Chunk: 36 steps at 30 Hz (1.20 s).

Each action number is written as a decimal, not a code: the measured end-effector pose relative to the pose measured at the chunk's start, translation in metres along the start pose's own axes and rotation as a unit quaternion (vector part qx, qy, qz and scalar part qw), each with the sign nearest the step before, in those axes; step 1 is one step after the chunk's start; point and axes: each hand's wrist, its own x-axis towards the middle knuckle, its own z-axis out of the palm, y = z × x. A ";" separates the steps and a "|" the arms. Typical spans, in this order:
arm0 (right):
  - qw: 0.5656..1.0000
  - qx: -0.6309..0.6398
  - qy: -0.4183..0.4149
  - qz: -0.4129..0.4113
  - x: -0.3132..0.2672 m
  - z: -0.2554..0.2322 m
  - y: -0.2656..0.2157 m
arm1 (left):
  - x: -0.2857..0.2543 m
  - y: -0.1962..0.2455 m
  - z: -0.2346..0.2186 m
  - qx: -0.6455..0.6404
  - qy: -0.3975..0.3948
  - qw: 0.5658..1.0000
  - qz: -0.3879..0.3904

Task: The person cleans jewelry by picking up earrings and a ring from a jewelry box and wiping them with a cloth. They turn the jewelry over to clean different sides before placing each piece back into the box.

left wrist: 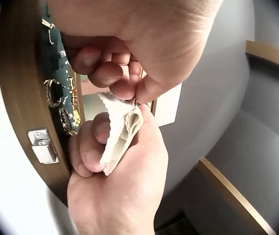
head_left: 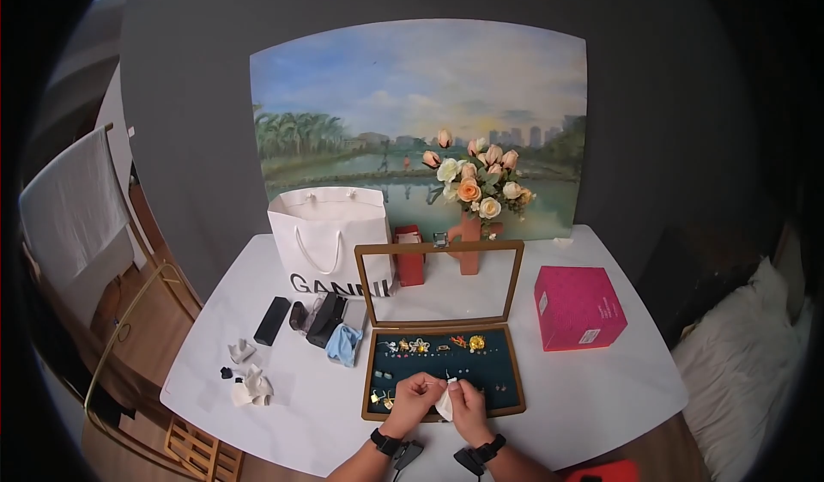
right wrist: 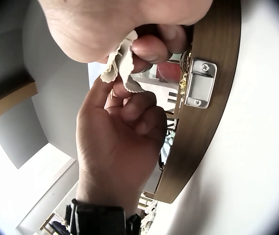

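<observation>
Both hands are close together over the front of an open jewelry display box (head_left: 371, 396). My right hand (head_left: 469, 407) holds a folded cream cloth (left wrist: 121, 134) between thumb and fingers, its scalloped edges sticking out. My left hand (head_left: 414, 403) pinches a small thin metal piece (right wrist: 112, 93) with thumb and forefinger, right at the cloth's edge; most of it is hidden by the fingers, and I cannot tell which kind of jewelry it is. Gold and sparkling jewelry (head_left: 419, 345) lies in rows on the dark green lining, with rings (left wrist: 53, 93) near the front rim.
The box's glass lid (head_left: 440, 321) stands raised behind the hands. To the left are a white paper bag (head_left: 322, 233), a black case (head_left: 272, 321), a blue cloth (head_left: 344, 345) and crumpled pale cloths (head_left: 253, 386). A pink box (head_left: 581, 309) sits right; a flower vase (head_left: 469, 257) stands behind.
</observation>
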 end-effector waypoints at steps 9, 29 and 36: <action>0.998 -0.032 -0.048 -0.002 0.000 0.005 0.002 | 0.002 -0.006 -0.010 -0.093 0.017 0.993 -0.068; 0.999 -0.049 0.005 -0.008 -0.001 -0.001 -0.002 | 0.000 -0.004 -0.003 0.132 0.084 0.975 0.155; 0.999 -0.051 -0.007 0.000 0.000 -0.002 -0.008 | 0.000 -0.009 -0.006 0.118 -0.009 0.982 0.146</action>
